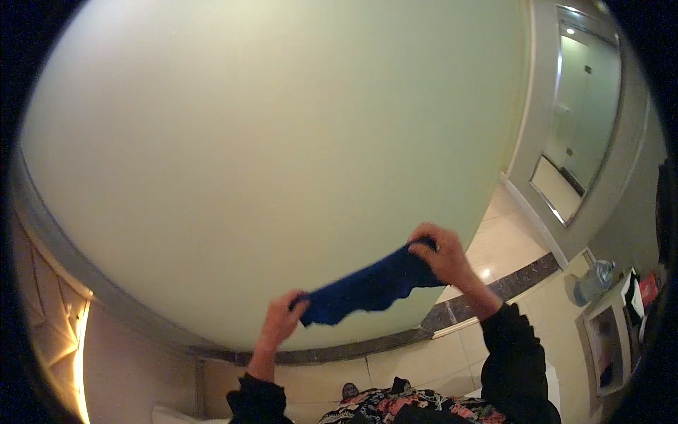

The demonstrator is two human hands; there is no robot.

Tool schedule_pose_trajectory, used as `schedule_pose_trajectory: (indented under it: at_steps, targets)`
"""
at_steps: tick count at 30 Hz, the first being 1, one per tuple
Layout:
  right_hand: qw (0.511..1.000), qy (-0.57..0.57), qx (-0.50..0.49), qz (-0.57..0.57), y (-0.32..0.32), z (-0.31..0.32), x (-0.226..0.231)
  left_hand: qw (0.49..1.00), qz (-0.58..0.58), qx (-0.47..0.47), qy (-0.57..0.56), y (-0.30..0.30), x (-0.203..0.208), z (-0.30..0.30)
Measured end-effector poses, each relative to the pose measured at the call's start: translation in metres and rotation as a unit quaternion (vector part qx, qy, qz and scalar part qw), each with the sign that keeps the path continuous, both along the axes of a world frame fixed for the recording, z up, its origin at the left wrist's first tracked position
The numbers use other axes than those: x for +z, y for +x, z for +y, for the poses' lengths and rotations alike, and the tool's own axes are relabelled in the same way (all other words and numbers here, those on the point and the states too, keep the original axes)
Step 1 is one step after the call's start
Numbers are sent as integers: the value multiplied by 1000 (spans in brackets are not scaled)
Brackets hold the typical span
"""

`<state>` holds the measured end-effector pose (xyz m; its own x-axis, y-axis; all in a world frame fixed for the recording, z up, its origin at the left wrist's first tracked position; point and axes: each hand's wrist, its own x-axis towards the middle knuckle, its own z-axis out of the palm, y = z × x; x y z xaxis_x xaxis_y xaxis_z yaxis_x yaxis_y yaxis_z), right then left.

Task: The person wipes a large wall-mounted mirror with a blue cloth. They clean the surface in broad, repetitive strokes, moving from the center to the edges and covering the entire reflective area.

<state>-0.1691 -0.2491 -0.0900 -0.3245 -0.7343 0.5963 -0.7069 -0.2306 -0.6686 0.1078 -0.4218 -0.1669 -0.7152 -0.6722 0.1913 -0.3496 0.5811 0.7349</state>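
A dark blue cloth [367,288] is stretched between my two hands, in front of a large frosted glass panel [282,155]. My left hand [282,318] pinches its lower left end. Higher up, my right hand [439,256] grips the opposite end, so the cloth slants upward to the right. Its upper edge runs nearly straight, while the lower edge hangs in loose waves. Both forearms come out of black sleeves.
A clear plastic bottle [593,283] stands at the right beside a shelf unit [609,346] with several items. Farther back hangs a framed mirror [583,113]. A dark stone strip [522,278] crosses the tiled floor. At the lower left a light strip [80,360] glows by a padded panel [49,318].
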Motion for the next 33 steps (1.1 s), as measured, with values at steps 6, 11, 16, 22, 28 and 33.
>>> schedule_pose_trajectory:
  at_steps: [6, 11, 16, 22, 28, 33]
  targets:
    - [908, -193, -112, 354, 5, -31, 96, 932, 158, 93, -311, 5, 131, -22]
    - [800, -197, -246, 511, 25, -56, 156, 849, 175, 137, -479, 9, 211, -47]
    - [722, -202, -361, 554, 25, -60, 192, 779, 214, 146, -571, -4, 248, -58]
    - [835, -250, -354, 340, 18, -60, 216, 670, 182, 200, -692, -5, 282, -56]
    - [878, -419, -224, 58, 29, -79, 229, 629, 140, 292, -707, -18, 313, -53]
    - [828, -532, -174, 14, 46, -112, 217, 730, 200, 333, -563, -28, 322, -56]
